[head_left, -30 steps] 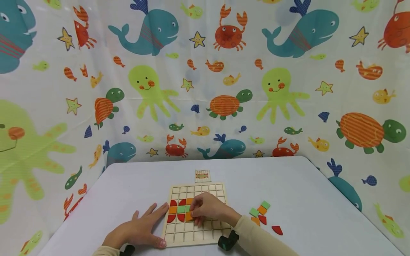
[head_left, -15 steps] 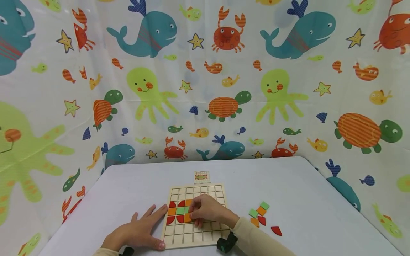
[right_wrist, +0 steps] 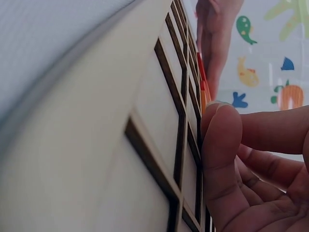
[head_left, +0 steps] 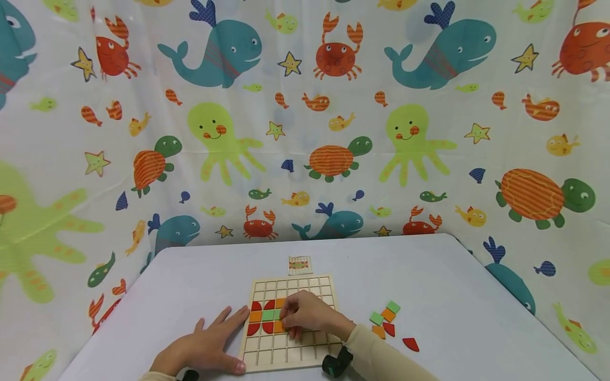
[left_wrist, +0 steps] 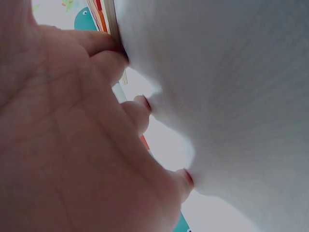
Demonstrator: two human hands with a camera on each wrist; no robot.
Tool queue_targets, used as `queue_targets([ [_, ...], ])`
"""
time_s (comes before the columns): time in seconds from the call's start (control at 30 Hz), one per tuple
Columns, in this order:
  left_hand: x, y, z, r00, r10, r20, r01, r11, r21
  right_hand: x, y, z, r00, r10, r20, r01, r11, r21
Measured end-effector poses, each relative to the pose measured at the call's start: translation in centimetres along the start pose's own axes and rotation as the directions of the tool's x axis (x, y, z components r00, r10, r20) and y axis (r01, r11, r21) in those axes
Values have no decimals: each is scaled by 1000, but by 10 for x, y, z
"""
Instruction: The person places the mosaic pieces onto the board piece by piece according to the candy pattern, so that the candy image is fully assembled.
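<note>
A wooden grid board (head_left: 271, 357) lies on the white table, with red rounded tiles (head_left: 253, 329), orange and green square tiles (head_left: 268, 315) set in its left cells. My right hand (head_left: 310, 316) is over the board's middle, thumb and index finger pinching at an orange tile (head_left: 279, 327) in the lower row of the pattern. In the right wrist view the thumb tip (right_wrist: 219, 113) is right at the tile's edge and hides part of it. My left hand (head_left: 205, 341) rests spread on the table, fingertips at the board's left edge, thumb near its lower corner.
A small pattern card (head_left: 299, 265) lies just behind the board. To the right are loose green (head_left: 393, 307), orange (head_left: 378, 332) and red (head_left: 411, 344) tiles. A curtain printed with sea animals (head_left: 333, 159) hangs behind the table.
The orange tile under my right fingers has settled slightly into its cell. Both hands keep nearly the same place on the board; the head view has shifted a little.
</note>
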State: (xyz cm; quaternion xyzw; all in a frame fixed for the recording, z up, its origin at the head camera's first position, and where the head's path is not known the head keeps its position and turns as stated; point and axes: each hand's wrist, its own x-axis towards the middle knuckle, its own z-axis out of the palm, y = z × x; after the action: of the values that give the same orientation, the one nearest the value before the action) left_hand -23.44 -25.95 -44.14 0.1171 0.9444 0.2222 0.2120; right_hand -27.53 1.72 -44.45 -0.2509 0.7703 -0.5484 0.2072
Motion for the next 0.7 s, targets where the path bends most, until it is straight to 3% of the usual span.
queue_targets([
  [0.3,-2,3,5,1000,-8,-11,8,1000,3,-8,-3,-6,1000,14,-3,-14,1000,-22],
  [0.53,-6,9,12,999,-43,-24,43,999,5,-19,-8,-20,998,28,-48,-33,993,-116],
  [0.7,-10,13,15,998,-59,-32,59,998,9,-30,-13,-36,999,15,-40,-21,990,-140],
])
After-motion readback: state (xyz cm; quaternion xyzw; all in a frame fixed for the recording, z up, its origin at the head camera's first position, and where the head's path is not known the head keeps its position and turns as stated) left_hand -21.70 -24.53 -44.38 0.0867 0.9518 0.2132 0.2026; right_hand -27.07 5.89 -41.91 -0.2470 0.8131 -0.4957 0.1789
